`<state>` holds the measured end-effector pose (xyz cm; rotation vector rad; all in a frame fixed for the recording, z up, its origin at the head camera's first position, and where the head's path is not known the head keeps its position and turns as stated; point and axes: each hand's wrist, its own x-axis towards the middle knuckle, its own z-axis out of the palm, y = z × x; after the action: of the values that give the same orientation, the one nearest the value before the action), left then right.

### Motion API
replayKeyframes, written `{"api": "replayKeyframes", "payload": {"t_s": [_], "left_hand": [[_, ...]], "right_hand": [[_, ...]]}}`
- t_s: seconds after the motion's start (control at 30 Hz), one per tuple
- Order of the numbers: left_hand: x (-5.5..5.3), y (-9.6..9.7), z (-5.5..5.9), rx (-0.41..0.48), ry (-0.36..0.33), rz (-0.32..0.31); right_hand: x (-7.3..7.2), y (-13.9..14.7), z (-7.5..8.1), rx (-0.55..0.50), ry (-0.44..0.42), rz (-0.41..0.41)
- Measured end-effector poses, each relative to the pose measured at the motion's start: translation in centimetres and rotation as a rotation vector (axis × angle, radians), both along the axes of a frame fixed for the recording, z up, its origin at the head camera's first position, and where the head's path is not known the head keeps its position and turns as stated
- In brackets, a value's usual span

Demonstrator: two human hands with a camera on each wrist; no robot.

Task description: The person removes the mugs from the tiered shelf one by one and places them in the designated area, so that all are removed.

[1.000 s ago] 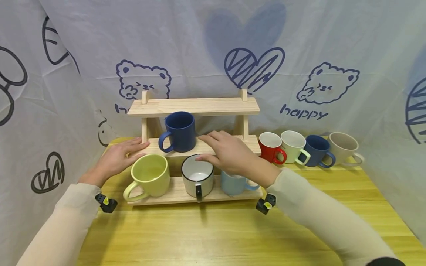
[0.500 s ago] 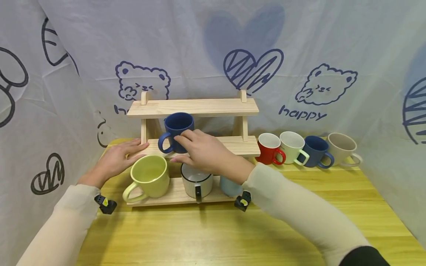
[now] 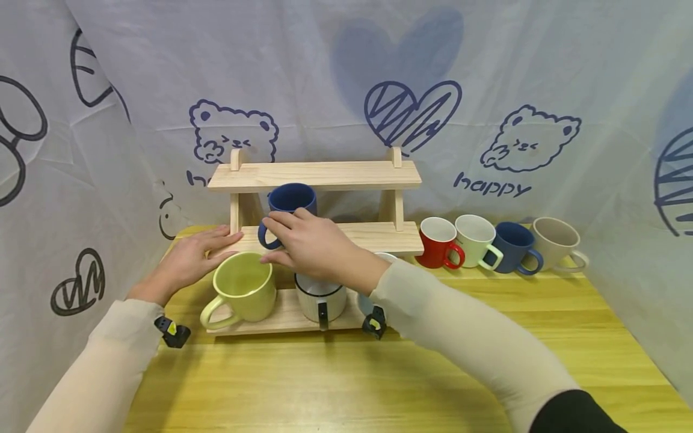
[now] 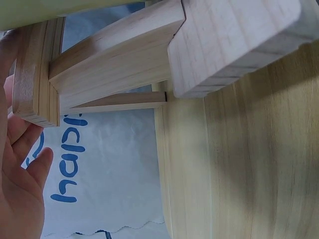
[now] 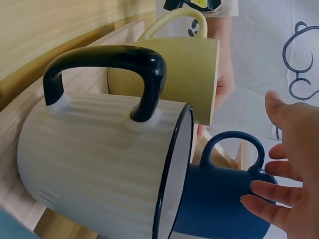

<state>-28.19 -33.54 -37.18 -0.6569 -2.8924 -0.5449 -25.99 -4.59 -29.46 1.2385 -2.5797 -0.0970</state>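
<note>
Blue mug (image 3: 292,201) left of centre on the middle shelf (image 3: 381,236), my right hand (image 3: 311,246) loosely open at its near side, holding nothing, left hand (image 3: 192,255) resting straight-fingered on shelf's left end.

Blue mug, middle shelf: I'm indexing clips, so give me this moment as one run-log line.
blue mug: upright on middle shelf | right hand: in front of it, contact unclear | left hand: touches shelf's left end

Soft light filled the head view, faint shadows crossed the worktop (image 3: 303,385), and the left wrist view looked dimmer.
</note>
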Motion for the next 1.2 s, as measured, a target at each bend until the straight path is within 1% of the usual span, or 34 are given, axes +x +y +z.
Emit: {"api": "replayKeyframes", "payload": {"t_s": [0.17,0.4,0.5,0.6,0.7,0.8,0.9,0.93,1.03,1.2], "left_hand": [[-0.1,0.0,0.0,0.000,0.000,0.003],[-0.2,0.0,0.0,0.002,0.015,-0.004],[-0.2,0.1,0.0,0.006,0.009,-0.005],[-0.2,0.1,0.1,0.004,0.008,-0.004],[-0.2,0.0,0.0,0.002,0.017,-0.001],[-0.3,0.0,0.0,0.003,0.022,-0.002],[-0.3,0.0,0.0,0.005,0.019,-0.005],[-0.3,0.0,0.0,0.004,0.017,-0.005],[-0.2,0.0,-0.1,0.003,0.015,-0.003],[-0.1,0.0,-0.1,0.001,0.020,0.000]], "right_hand": [[-0.2,-0.6,-0.1,0.019,0.008,-0.038],[-0.6,-0.3,0.0,0.022,-0.014,-0.012],[-0.5,-0.1,0.1,0.025,-0.023,-0.019],[-0.5,0.2,0.2,-0.018,-0.031,-0.031],[-0.6,0.4,0.1,-0.087,0.005,-0.019],[-0.6,0.4,-0.2,-0.146,0.108,0.015],[-0.6,0.2,-0.6,-0.169,0.212,0.022],[-0.6,0.2,-0.7,-0.169,0.235,0.019],[-0.5,0.2,-1.0,-0.167,0.254,0.003],[-0.5,0.5,-1.1,-0.192,0.247,0.006]]}}
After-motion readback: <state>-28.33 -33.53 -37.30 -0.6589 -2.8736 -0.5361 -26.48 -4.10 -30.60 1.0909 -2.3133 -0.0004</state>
